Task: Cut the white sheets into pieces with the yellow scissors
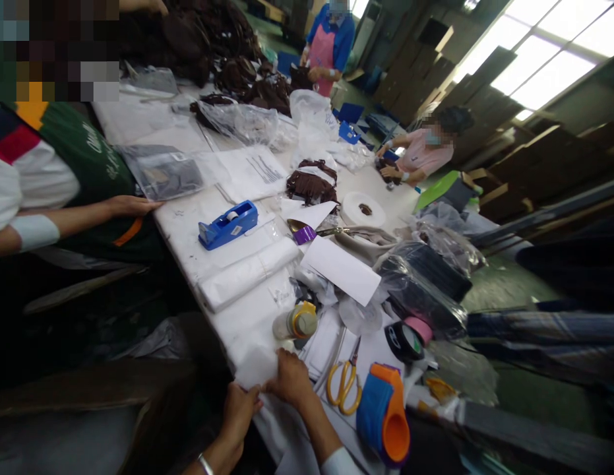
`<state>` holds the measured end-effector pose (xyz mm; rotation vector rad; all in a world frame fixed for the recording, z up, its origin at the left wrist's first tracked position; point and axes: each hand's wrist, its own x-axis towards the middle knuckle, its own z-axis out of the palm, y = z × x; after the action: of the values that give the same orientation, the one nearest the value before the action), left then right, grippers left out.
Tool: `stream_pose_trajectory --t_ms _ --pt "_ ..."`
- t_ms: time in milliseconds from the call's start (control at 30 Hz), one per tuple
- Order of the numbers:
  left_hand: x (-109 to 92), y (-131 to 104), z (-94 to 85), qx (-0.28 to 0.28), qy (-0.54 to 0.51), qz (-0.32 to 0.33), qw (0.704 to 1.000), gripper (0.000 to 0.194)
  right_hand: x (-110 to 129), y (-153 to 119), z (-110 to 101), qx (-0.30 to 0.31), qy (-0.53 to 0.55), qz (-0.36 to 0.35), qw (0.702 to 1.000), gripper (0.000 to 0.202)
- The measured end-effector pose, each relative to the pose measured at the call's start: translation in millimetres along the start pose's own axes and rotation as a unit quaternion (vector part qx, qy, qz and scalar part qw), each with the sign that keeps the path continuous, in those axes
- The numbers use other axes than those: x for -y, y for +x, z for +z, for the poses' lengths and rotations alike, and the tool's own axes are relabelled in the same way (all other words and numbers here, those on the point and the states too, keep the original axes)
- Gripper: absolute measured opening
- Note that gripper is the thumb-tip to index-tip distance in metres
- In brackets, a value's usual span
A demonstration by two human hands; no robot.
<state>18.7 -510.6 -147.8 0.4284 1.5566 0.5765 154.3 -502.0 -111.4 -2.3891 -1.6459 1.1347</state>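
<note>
White Sheet (257, 367) Held at the Near Edge of a Crowded Bench (181, 221)

A left hand (238, 410) and a right hand (291, 379) pinch a small white sheet between fingers and thumbs at the near edge of the bench. Just beyond sits a jar with a yellow lid (297, 321); to the right lie yellow-handled scissors (344, 386) and a blue-and-orange tape dispenser (383, 414). Farther in, a white card (341, 269) rests near a folded plastic stack (250, 274), with a blue tape dispenser (228, 225) beyond it. A white roll (363, 210) lies by a brown bundle (312, 181) toward the middle. At left, a co-worker's hand (133, 206) touches a bagged dark item (165, 173) at the same edge, while two people, one in a pink apron (325, 54), handle dark material across the bench.
</note>
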Motion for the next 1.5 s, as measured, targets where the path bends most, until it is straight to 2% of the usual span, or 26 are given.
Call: stream_pose_trajectory --t_ms 100,167,200,267,367,400,433,500,567,633,767,900,967,1100,1200,1300,1400,1500 --pt "-5 -3 -3.1 0.014 -0.021 -0.017 1.000 0.023 -3 -3 -2 0.018 0.032 0.001 0.999 0.056" --pt "-13 -7 -9.1 0.019 -0.033 -0.027 0.999 0.027 -5 -8 -3 0.023 0.133 0.004 0.991 0.046" --pt "-19 -10 -13.3 0.026 -0.039 -0.030 0.998 0.030 -5 -11 -3 0.022 0.215 0.005 0.976 0.043" --pt "-33 -13 -23.1 0.071 -0.051 -0.030 0.996 0.041 -1 -16 -2 0.024 0.406 0.001 0.913 0.043" --pt "-59 -10 -35.4 0.215 -0.081 -0.036 0.973 0.045 15 -13 5 0.045 0.598 -0.019 0.800 0.051" --pt "-67 -6 -37.6 0.252 -0.086 -0.038 0.963 0.044 22 -9 8 0.043 0.624 -0.025 0.780 0.051" --pt "-74 -1 -38.4 0.269 -0.085 -0.036 0.959 0.042 27 -4 12 0.030 0.634 -0.028 0.772 0.051" --pt "-88 13 -36.3 0.250 -0.055 -0.002 0.967 0.042 35 6 21 -0.035 0.618 -0.013 0.785 0.053" --pt "-103 28 -30.0 0.212 0.019 0.073 0.974 0.045 36 11 29 -0.118 0.563 0.017 0.818 0.058" --pt "-119 44 -20.1 0.193 0.096 0.149 0.965 0.048 30 7 37 -0.169 0.508 0.033 0.844 0.058" --pt "-149 77 9.2 0.179 0.210 0.237 0.931 0.042 10 -29 60 -0.139 0.472 0.005 0.870 0.033" --pt "-155 102 42.1 0.131 0.335 0.316 0.878 0.039 -8 -67 74 -0.146 0.429 0.024 0.891 0.022" --pt "-149 106 52.7 0.106 0.375 0.359 0.848 0.047 -18 -79 67 -0.184 0.395 0.045 0.899 0.023" --pt "-135 97 54.9 0.056 0.414 0.436 0.797 0.060 -45 -97 26 -0.299 0.323 0.098 0.893 0.034" --pt "-123 84 39.7 0.012 0.425 0.466 0.776 0.061 -65 -107 4 -0.325 0.288 0.108 0.894 0.037" --pt "-107 68 5.4 -0.033 0.421 0.473 0.774 0.054 -69 -111 8 -0.319 0.269 0.100 0.903 0.037" --pt "-75 49 -51.7 -0.057 0.403 0.472 0.782 0.046 -51 -116 29 -0.297 0.258 0.046 0.918 0.033" --pt "-24 38 -125.5 -0.097 0.374 0.448 0.806 0.039 -19 -122 50 -0.223 0.259 -0.073 0.937 0.029"
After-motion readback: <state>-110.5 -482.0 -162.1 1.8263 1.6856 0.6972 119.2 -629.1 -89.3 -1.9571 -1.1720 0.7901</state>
